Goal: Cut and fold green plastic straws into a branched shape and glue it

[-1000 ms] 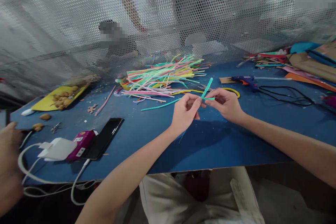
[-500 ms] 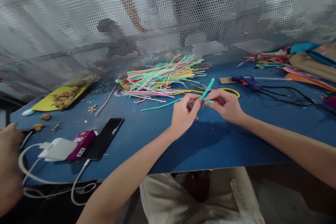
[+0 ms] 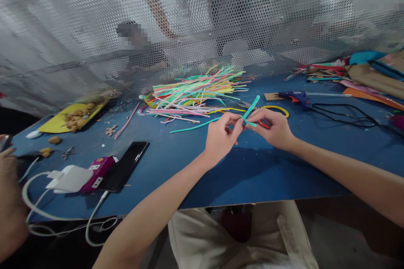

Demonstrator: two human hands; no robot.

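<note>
Both hands pinched a teal pipe cleaner point(image 3: 251, 109) above the blue surface point(image 3: 252, 168), the left hand point(image 3: 221, 136) closing its grip on the bent lower end, the right hand point(image 3: 273, 128) holding it just beside. From left: another person's hand point(image 3: 9, 201) at the edge, a white charger point(image 3: 67, 178), a black phone point(image 3: 124, 164), a heap of coloured pipe cleaners point(image 3: 195, 90) beyond the hands, and a blue glue gun point(image 3: 295, 96) to the right.

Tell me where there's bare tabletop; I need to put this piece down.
Bare blue table lies at the near edge below both hands, and between the phone and left hand. Crowded: the pipe cleaner pile and the glue gun with its cord.
</note>
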